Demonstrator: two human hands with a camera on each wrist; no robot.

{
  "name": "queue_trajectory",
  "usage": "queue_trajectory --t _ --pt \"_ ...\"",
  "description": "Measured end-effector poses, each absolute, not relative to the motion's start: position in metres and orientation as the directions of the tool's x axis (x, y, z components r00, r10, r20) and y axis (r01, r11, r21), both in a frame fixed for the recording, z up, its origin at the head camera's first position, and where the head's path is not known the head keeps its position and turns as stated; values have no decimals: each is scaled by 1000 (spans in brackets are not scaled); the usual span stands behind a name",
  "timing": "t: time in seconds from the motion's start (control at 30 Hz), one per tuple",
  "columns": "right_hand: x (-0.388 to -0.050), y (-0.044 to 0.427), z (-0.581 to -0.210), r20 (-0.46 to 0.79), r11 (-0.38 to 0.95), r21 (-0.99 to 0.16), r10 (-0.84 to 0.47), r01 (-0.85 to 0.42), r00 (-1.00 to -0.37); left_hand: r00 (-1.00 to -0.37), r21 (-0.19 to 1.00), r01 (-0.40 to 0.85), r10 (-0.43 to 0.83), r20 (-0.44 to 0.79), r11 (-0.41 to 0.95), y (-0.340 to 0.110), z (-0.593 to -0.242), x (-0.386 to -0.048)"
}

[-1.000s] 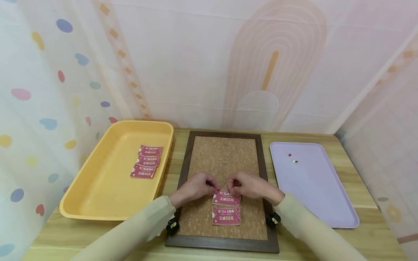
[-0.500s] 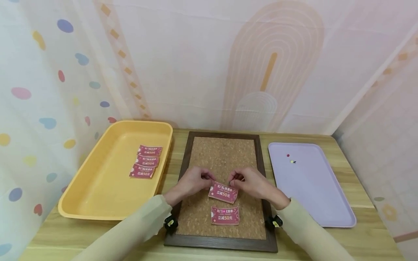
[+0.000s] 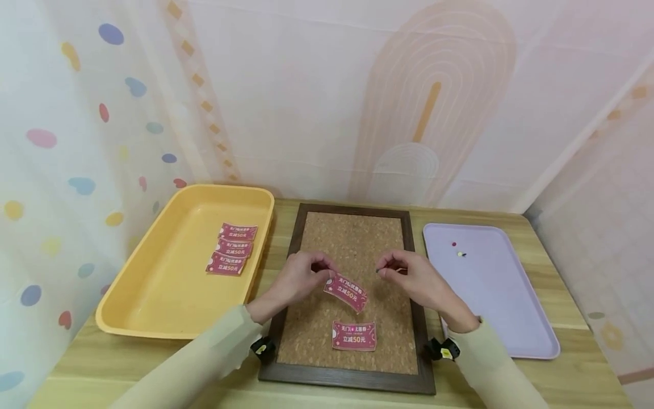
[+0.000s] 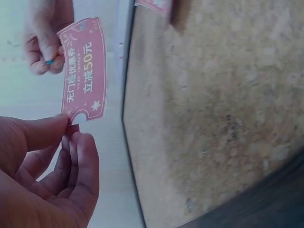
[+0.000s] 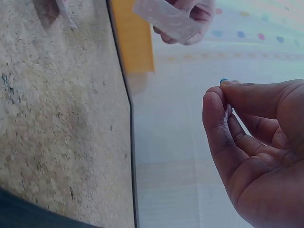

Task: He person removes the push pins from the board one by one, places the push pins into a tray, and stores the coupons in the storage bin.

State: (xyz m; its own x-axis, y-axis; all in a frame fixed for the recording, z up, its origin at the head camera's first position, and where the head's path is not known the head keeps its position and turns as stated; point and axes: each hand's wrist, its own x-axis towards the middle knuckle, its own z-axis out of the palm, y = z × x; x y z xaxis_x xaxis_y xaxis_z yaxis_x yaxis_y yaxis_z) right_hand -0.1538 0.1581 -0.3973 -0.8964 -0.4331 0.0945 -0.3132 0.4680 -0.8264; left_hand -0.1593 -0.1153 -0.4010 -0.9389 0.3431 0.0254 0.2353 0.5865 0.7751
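Observation:
My left hand pinches a pink paper coupon by one corner. The coupon hangs tilted and slightly curved above the cork board; in the left wrist view its printed face shows. To the right, my right hand pinches a small pushpin with a teal head, apart from the coupon. Most of that pin is hidden by the fingertips. Lower on the board lies a second coupon, with a bright pink pin head near its top middle.
At left stands a yellow tub with several like coupons overlapping along its right side. A lilac tray at right bears a red pin and a yellow pin. The board has a raised dark wooden frame.
Both hands have risen from the board, and the coupon has lifted and tilted with the left hand. The right hand has let go of the coupon and moved right, holding the pin.

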Motion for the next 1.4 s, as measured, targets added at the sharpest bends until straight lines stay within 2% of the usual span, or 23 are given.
queue_trajectory --t 0.2,0.43,0.7,1.0,1.13,1.4 --pt "-152 175 -397 109 451 -842 -394 -295 -913 -950 795 227 308 53 562 -126 -391 -156" --pt "-155 200 -399 104 452 -854 -338 -258 -935 -964 809 165 265 13 564 -147 -381 -153" --pt "-163 230 -400 89 503 -837 -266 -217 -960 -959 809 174 284 8 561 -174 -365 -158" --pt "-172 266 -403 75 564 -802 -232 -197 -970 -971 783 139 240 -14 607 -226 -350 -167" --pt "-175 282 -406 74 575 -793 -235 -200 -969 -977 789 71 202 -69 610 -252 -351 -173" --pt "-182 305 -412 88 594 -775 -236 -215 -968 -976 785 20 182 -118 619 -294 -362 -183"
